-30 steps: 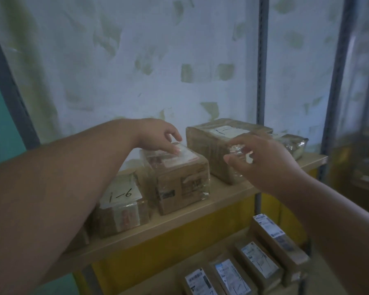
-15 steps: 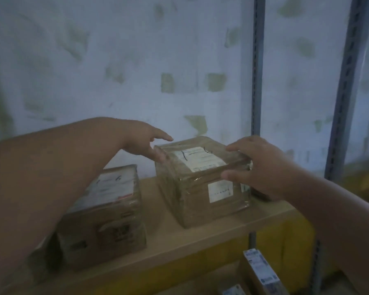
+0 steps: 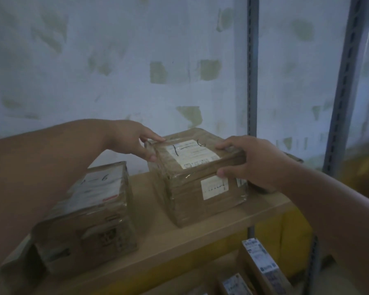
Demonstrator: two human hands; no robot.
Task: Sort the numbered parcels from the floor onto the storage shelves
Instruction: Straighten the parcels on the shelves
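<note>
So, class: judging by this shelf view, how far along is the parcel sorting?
Done: one taped parcel marked with a 6 sits on the wooden shelf. In hand: left hand and right hand grip another parcel resting there. Left: the floor is unseen, so unknown.

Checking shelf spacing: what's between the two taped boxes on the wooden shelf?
Head view: only bare shelf board shows between the left box and the right box, which both hands hold.
</note>
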